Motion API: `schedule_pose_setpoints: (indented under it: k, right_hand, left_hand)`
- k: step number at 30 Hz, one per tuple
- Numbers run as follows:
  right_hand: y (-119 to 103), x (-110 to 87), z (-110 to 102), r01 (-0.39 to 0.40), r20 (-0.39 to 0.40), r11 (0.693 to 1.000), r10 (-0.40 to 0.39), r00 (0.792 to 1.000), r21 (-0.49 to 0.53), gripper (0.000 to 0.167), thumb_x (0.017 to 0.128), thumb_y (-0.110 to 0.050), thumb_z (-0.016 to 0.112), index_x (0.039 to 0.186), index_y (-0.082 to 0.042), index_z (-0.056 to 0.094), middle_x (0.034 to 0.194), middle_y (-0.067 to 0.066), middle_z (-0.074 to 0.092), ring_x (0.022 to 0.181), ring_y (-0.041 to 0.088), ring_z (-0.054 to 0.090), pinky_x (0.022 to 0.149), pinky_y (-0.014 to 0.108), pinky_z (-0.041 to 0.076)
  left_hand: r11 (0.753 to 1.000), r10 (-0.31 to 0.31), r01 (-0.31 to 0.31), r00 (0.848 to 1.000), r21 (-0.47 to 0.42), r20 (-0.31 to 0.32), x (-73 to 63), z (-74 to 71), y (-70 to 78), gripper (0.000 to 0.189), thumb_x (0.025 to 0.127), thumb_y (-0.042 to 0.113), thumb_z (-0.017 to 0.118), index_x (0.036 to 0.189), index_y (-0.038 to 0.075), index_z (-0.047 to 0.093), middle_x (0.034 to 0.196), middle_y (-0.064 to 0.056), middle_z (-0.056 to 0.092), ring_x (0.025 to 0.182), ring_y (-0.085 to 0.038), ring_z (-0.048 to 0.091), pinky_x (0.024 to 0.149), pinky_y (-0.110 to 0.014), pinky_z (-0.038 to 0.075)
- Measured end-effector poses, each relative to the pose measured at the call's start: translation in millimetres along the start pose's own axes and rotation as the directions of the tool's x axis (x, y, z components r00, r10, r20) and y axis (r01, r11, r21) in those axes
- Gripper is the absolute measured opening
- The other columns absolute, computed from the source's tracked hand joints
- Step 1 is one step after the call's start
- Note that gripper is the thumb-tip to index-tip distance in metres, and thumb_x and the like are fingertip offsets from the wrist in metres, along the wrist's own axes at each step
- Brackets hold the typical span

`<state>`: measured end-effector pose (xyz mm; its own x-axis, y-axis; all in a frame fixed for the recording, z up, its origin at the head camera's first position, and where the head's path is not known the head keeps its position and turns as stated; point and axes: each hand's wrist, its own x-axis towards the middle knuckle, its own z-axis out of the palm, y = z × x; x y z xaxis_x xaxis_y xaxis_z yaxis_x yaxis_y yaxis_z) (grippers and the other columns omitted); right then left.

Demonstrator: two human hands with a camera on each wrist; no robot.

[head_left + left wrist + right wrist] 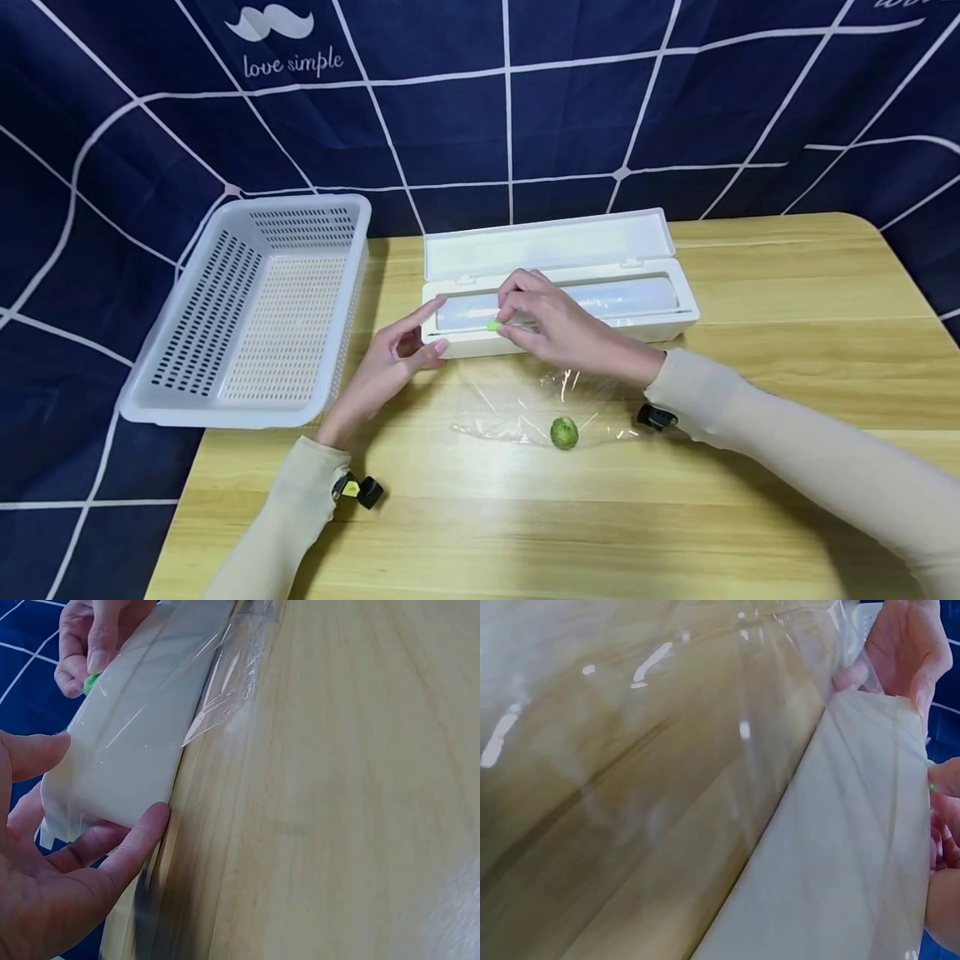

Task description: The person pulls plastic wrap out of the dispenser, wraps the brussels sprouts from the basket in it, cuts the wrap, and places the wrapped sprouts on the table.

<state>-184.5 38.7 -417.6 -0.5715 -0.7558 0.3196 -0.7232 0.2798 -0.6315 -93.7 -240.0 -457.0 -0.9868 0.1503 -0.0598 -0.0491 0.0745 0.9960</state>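
Observation:
A white cling film dispenser box [480, 344] lies on the table with its lid [547, 246] flipped back and a film roll [633, 297] inside. My left hand [378, 367] grips the box's left end, thumb and fingers around it, as the left wrist view also shows. My right hand [555, 323] pinches a small green slide cutter [493, 325] on the front edge, left of the middle. Clear film [502, 408] hangs over the box's front and spreads on the table. A round green fruit [564, 432], perhaps a lime, sits at the film's near edge.
A white perforated plastic basket [225, 414] stands left of the box, near my left hand. The wooden table [480, 525] meets a dark blue cloth [570, 125] with white lines behind it and on the left.

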Motion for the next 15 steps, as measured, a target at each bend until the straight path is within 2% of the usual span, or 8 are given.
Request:
schedule_pose_setpoints:
  k: [3,7,11,13,15]
  right_hand:
    - [3,-3.3,-4,-0.001,-0.010,1.000,0.001,1.000,0.002,0.010,0.095,0.001,0.081,0.094,-0.007,0.075,0.115,0.004,0.063,0.110,0.024,0.054,0.093,0.040,0.050]
    - [5,-7.3,-8,-0.006,-0.008,1.000,0.006,1.000,-0.001,0.009,0.096,0.000,0.081,0.096,-0.007,0.076,0.116,0.004,0.063,0.111,0.024,0.054,0.093,0.039,0.050]
    - [7,-14.0,-14,-0.028,-0.007,1.000,0.028,1.000,-0.013,0.009,0.096,0.001,0.081,0.097,-0.007,0.076,0.116,0.004,0.063,0.111,0.023,0.054,0.093,0.039,0.051]
    - [8,-17.3,-17,-0.035,-0.010,0.999,0.035,0.999,-0.022,0.009,0.096,0.001,0.081,0.097,-0.007,0.076,0.116,0.003,0.063,0.111,0.023,0.054,0.093,0.039,0.051]
    - [9,-20.1,-20,-0.038,-0.012,0.999,0.037,0.999,-0.028,0.009,0.096,0.000,0.081,0.097,-0.008,0.076,0.116,0.003,0.062,0.111,0.023,0.054,0.092,0.038,0.051]
  left_hand:
    - [1.000,0.005,-0.005,1.000,0.008,-0.002,-0.8,-0.6,0.6,0.064,0.104,0.012,0.077,0.162,0.029,0.054,0.090,-0.014,0.043,0.088,-0.029,0.062,0.092,-0.045,0.064]
    - [1.000,0.017,-0.016,1.000,0.016,-0.007,-2.1,-1.0,0.6,0.064,0.105,0.013,0.076,0.162,0.031,0.054,0.087,-0.013,0.031,0.076,-0.022,0.047,0.093,-0.044,0.064]
    - [0.999,0.016,-0.016,1.000,0.030,0.003,-1.7,-0.2,0.5,0.064,0.105,0.015,0.076,0.162,0.032,0.054,0.088,-0.012,0.031,0.078,-0.023,0.049,0.095,-0.043,0.063]
    - [0.999,0.011,-0.011,1.000,0.041,0.006,-1.6,0.3,0.6,0.064,0.105,0.016,0.076,0.162,0.033,0.054,0.087,-0.011,0.032,0.082,-0.026,0.057,0.096,-0.043,0.063]
    - [0.999,0.008,-0.009,1.000,0.039,0.005,-1.4,0.8,1.1,0.064,0.105,0.015,0.076,0.162,0.033,0.054,0.087,-0.011,0.032,0.082,-0.029,0.055,0.096,-0.043,0.063]
